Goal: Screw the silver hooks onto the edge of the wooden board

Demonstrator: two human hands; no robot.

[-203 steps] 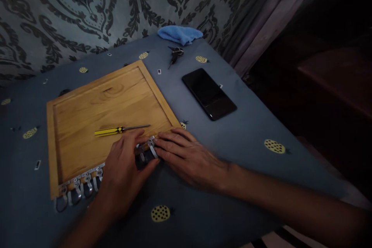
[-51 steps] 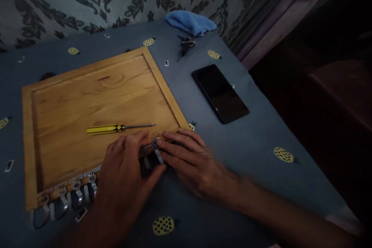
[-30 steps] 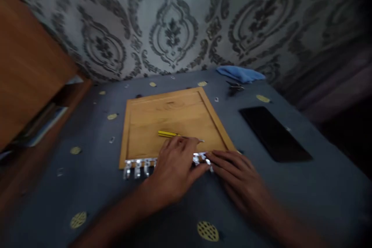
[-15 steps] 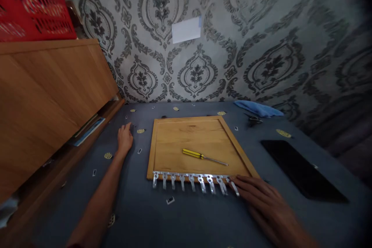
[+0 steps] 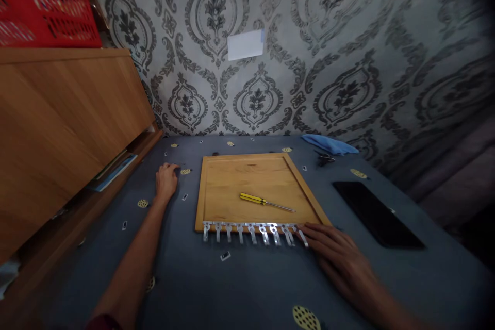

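My left hand (image 5: 166, 183) rests on the cloth left of the wooden board, fingers bent together and tips beside tiny dark specks. Whether anything is between those fingertips is too small to make out. Stretched flat, my right hand (image 5: 335, 248) lies at the board's near right corner, its fingertips touching the right end of a metal hook rail (image 5: 243, 225). The rail runs along the near edge of the framed wooden board (image 5: 247, 172), several hooks pointing toward me. On the board lies a screwdriver (image 5: 253, 198) with a yellow and black handle.
To the right are a black flat slab (image 5: 377, 214), a dark tool (image 5: 325, 159) and a blue cloth (image 5: 330, 144). A wooden cabinet (image 5: 73, 134) borders the left, with a red basket (image 5: 46, 5) on top. Patterned wallpaper (image 5: 247, 5) stands behind the table.
The view has shifted slightly, so the right-side things appear further left. My left fingers have bent and reach a little rightward at the specks. My right hand stays on the rail's end.
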